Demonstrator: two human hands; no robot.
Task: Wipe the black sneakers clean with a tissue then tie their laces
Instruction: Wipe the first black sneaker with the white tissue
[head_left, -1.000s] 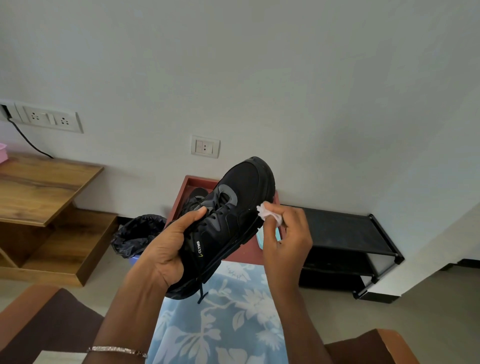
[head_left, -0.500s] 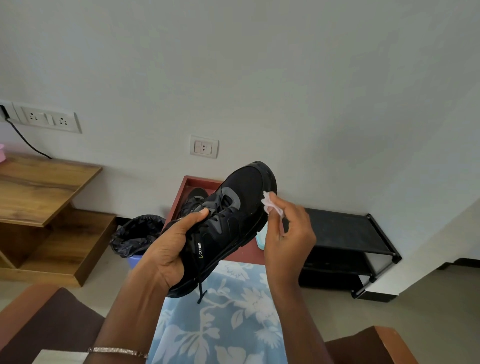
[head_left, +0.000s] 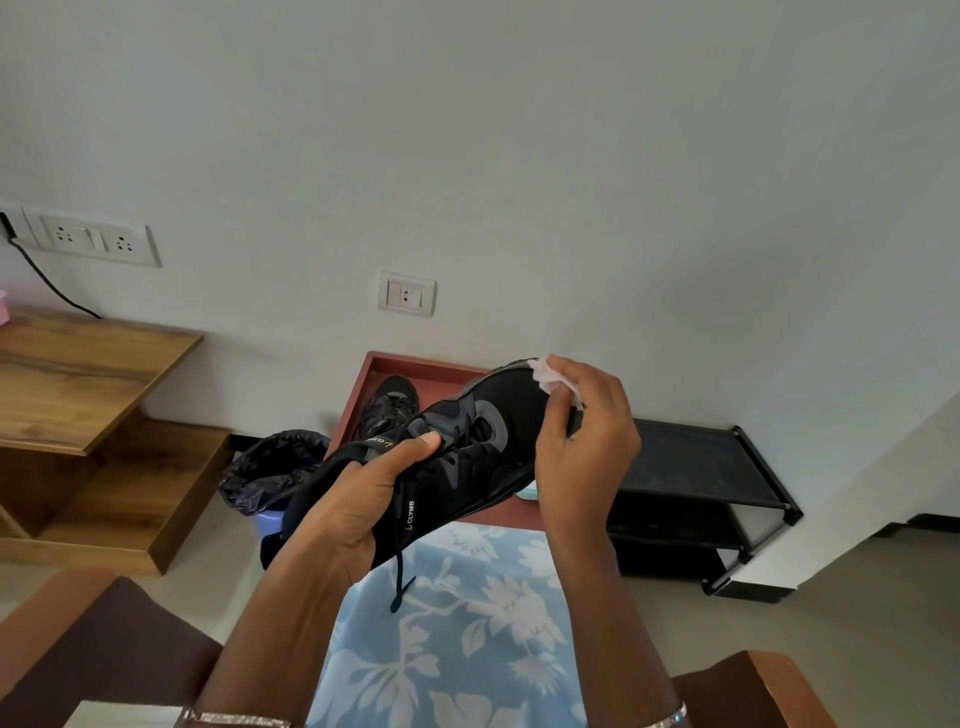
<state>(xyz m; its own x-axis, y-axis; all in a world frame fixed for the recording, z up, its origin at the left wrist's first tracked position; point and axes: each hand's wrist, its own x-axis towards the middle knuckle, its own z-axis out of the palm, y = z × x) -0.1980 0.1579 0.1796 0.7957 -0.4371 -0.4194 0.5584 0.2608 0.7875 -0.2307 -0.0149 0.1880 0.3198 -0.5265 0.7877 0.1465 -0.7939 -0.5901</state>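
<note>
Sneaker (head_left: 467, 457), gripped by left hand (head_left: 358, 499); right hand (head_left: 587, 447) pinches tissue (head_left: 550, 376) against toe. Wiping stage, apparently; laces (head_left: 400, 577) untied, second sneaker (head_left: 392, 405) waiting.

One view is given, taken from the person's head. It is aimed forward and downward, across the lap (head_left: 457, 623) toward the wall (head_left: 519, 130), by which the upper half is filled. Both forearms are seen entering from the lower edge. The left hand (head_left: 348, 509) and right hand (head_left: 587, 447), with the sneaker (head_left: 483, 452) and tissue (head_left: 550, 376), are caught close to the lens, just below the middle. Floor (head_left: 857, 597) is taken in at both sides by the wide angle.
</note>
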